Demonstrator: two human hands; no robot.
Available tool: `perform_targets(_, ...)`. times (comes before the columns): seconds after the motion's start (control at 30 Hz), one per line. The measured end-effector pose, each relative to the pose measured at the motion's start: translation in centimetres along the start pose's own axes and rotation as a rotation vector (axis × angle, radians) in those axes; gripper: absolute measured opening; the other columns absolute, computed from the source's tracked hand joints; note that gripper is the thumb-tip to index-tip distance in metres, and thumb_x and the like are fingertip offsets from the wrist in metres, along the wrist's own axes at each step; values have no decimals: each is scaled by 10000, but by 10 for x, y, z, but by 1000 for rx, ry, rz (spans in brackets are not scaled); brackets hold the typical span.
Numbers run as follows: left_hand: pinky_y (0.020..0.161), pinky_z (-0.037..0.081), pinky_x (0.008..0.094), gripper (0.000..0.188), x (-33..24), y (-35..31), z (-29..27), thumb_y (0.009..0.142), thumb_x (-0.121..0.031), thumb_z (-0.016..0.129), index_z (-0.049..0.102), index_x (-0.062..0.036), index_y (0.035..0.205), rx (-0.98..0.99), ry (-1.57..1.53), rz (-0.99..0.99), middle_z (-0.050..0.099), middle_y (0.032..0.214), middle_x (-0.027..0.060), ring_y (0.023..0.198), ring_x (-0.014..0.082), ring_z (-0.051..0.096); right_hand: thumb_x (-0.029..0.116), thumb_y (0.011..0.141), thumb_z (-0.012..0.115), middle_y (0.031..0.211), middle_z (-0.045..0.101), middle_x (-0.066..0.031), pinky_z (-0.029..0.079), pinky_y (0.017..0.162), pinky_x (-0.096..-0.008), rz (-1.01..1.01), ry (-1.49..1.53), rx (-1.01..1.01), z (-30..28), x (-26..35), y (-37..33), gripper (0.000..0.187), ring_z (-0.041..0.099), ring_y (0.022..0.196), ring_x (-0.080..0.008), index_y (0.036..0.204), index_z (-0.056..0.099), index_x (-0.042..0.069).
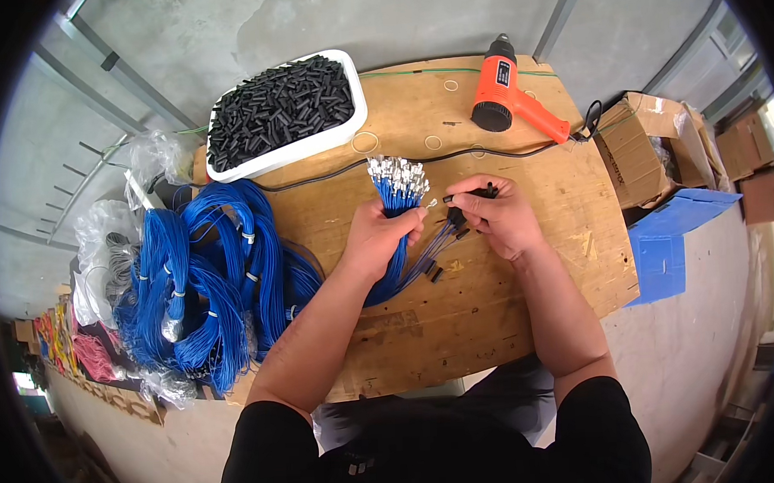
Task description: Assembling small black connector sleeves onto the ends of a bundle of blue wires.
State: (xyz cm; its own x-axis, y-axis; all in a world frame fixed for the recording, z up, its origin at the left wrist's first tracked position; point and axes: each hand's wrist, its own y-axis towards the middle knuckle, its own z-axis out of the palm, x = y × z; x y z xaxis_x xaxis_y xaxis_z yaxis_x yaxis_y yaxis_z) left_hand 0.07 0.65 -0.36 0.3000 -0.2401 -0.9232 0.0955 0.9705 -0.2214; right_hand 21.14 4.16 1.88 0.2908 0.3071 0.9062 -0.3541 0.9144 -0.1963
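My left hand (375,240) is closed around a bundle of blue wires (392,205), whose silver metal terminals (398,177) fan out above the fist. One terminal (432,203) sticks out to the right, near my left thumb. Close by, my right hand (505,219) pinches a short black tube (448,199) between thumb and finger, a small gap from that terminal. More black tubes (487,190) show among the curled fingers of that hand. Below and between the hands, several wires end in black tubes (431,269) on the wooden table (443,334).
A white tub (356,87) heaped with black tubes stands at the back left. An orange heat gun (510,94) lies at the back right, its black cord (332,170) crossing the table. Coiled blue wire bundles (232,248) pile up on the left. Cardboard boxes (634,157) stand right.
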Motion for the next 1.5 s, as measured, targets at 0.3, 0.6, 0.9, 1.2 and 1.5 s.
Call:
perform_targets(0.3, 575, 453, 262, 130, -1, -3, 0, 857, -82, 741, 656, 13, 880, 9, -29, -6, 638, 730, 56, 620, 124, 577, -32, 874, 704, 685, 555, 32, 295, 484, -196, -64, -66, -57, 6, -5, 0, 119, 411, 540, -24, 992, 688, -25)
perform_targets(0.6, 566, 442, 263, 113, -4, -4, 2, 858, -61, 735, 646, 9, 854, 34, -54, -27, 629, 717, 55, 607, 118, 569, -27, 887, 694, 674, 538, 39, 289, 488, -198, -91, -69, -40, 9, -7, -1, 110, 400, 544, -24, 997, 692, -27)
perform_targets(0.9, 562, 445, 259, 110, -4, -3, 1, 853, -53, 735, 648, 14, 856, 42, -55, -30, 628, 718, 48, 613, 110, 569, 9, 905, 696, 700, 579, 20, 303, 492, -201, -87, -47, -31, 12, -8, -1, 104, 408, 553, -30, 1003, 688, -26)
perform_targets(1.2, 567, 451, 280, 106, -1, -3, -2, 862, -47, 729, 649, 14, 892, 75, -34, 3, 632, 731, 64, 617, 136, 577, 16, 900, 706, 715, 610, -1, 324, 498, -199, -91, -61, -3, 12, -10, -1, 63, 430, 558, -33, 941, 672, -18)
perform_targets(1.5, 594, 491, 282, 124, 2, -2, -3, 880, -80, 733, 656, 13, 906, 59, -62, 0, 666, 774, 81, 646, 148, 615, 65, 909, 708, 762, 645, -28, 313, 483, -190, -64, -10, -35, 5, -6, 1, 107, 437, 560, -40, 972, 664, -10)
